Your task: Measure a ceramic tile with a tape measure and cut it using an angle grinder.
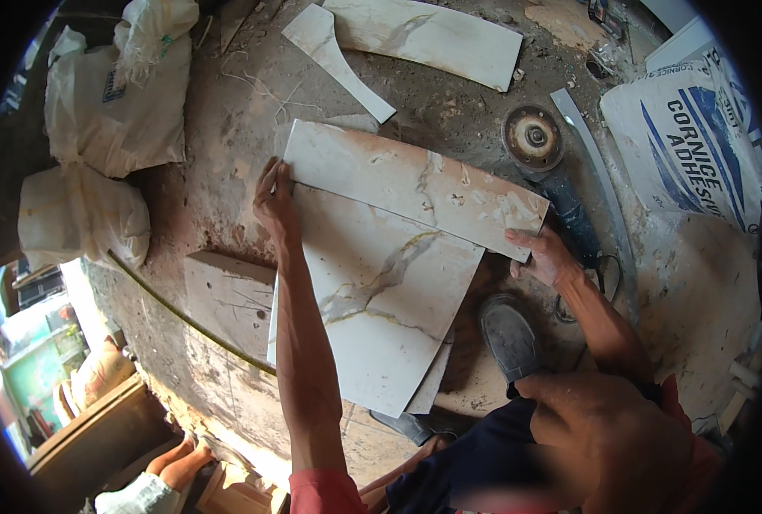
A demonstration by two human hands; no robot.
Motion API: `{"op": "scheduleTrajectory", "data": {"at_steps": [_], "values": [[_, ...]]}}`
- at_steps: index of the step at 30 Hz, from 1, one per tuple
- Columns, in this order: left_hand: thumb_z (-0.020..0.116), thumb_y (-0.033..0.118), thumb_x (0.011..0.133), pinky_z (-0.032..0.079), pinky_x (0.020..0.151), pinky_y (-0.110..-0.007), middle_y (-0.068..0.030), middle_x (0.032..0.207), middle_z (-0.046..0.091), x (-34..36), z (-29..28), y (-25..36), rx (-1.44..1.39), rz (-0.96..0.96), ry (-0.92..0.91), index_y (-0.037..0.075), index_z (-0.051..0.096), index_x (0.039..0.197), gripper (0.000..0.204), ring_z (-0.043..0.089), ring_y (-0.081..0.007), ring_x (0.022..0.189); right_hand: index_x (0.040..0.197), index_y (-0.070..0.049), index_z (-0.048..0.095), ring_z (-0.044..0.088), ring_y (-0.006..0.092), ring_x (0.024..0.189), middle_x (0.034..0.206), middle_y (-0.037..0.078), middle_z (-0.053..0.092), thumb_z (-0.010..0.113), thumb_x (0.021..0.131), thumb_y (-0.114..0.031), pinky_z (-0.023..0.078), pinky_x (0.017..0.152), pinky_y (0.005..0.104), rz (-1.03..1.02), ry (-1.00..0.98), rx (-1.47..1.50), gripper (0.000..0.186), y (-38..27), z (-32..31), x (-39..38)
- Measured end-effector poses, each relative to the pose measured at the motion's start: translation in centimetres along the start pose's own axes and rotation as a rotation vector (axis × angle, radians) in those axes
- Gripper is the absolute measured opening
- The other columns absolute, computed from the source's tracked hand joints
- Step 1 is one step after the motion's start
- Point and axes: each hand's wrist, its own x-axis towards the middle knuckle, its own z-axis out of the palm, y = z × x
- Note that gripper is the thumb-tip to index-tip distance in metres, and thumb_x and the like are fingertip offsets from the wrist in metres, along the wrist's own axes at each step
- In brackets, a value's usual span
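The long tile strip [419, 187] is held by its two short ends. Its right end is pinched near the low corner by the right hand [548, 257], with the fingers bent around the edge. Its left end is touched by the bent fingers of the left hand [275, 201]; how tightly it is gripped there cannot be told. The strip is tilted a bit, with its left end farther from the body. The top part of a big white tile [398, 317] with grey and gold marks is covered by the strip. Whether the strip is rested on it or held just above cannot be told. A bit of another tile [433, 381] is seen under the big one. A shoe [509, 334] is placed just beside the tiles, on the right.

Near the right hand, a grinder [565, 201] with a round disc is laid on the floor [227, 193]. Next to it, a bent-looking metal strip [599, 171] is seen, and past that a white and blue bag [685, 141]. Beyond the held strip, a curved tile piece [338, 64] and a wide tile piece [432, 38] are laid. On the left, a grey slab [227, 291] and white sacks [115, 111] are seen.
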Motion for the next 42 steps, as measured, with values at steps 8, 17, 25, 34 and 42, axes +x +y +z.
{"op": "scheduleTrajectory", "data": {"at_steps": [8, 17, 25, 34, 42], "values": [[0.059, 0.015, 0.086, 0.048, 0.082, -0.028, -0.0121, 0.115, 0.058, 0.1, -0.3, -0.4, -0.008, -0.007, -0.012, -0.005, 0.062, 0.104, 0.027, 0.056, -0.0199, 0.1, 0.11, -0.007, 0.052, 0.056, 0.014, 0.081, 0.095, 0.003, 0.058, 0.066, 0.078, -0.015, 0.046, 0.043, 0.0296, -0.015, -0.006, 0.013, 0.036, 0.2, 0.1, 0.0], [0.059, 0.019, 0.086, 0.045, 0.086, -0.029, -0.0122, 0.114, 0.059, 0.3, -0.5, -0.6, 0.016, 0.016, -0.003, -0.005, 0.063, 0.103, 0.029, 0.056, -0.0203, 0.1, 0.116, -0.007, 0.051, 0.055, 0.0145, 0.093, 0.103, 0.003, 0.058, 0.067, 0.077, -0.013, 0.051, 0.057, 0.0331, -0.072, -0.061, -0.003, 0.042, -0.2, 0.3, -0.1], [0.055, 0.028, 0.087, 0.044, 0.085, -0.031, -0.0135, 0.104, 0.062, 0.2, -2.7, 0.0, -0.106, -0.14, -0.042, -0.002, 0.06, 0.109, 0.037, 0.057, -0.0213, 0.097, 0.123, -0.002, 0.045, 0.054, 0.0183, 0.1, 0.11, 0.008, 0.057, 0.064, 0.078, -0.014, 0.047, 0.08, 0.0338, -0.332, -0.011, -0.024, 0.05, -2.6, 3.6, -3.4], [0.049, 0.039, 0.089, 0.047, 0.062, -0.042, -0.0204, 0.077, 0.062, -6.8, -7.1, 0.3, 0.722, -0.178, 0.064, 0.0, 0.062, 0.086, 0.041, 0.061, -0.0351, 0.071, 0.118, -0.005, 0.047, 0.058, 0.0193, 0.093, 0.105, 0.008, 0.059, 0.059, 0.083, -0.017, 0.048, 0.071, 0.032, -0.586, 0.041, 0.129, 0.039, -11.3, 0.0, -3.7], [0.033, 0.055, 0.089, 0.044, 0.067, -0.051, -0.0243, 0.079, 0.062, -7.4, -5.4, -0.1, 0.865, -0.329, 0.156, 0.0, 0.062, 0.088, 0.062, 0.058, -0.0426, 0.073, 0.118, -0.005, 0.048, 0.057, 0.0176, 0.097, 0.11, 0.007, 0.056, 0.061, 0.082, -0.011, 0.049, 0.078, 0.032, -0.697, 0.133, 0.152, 0.039, -13.6, -6.8, -0.2]]}}
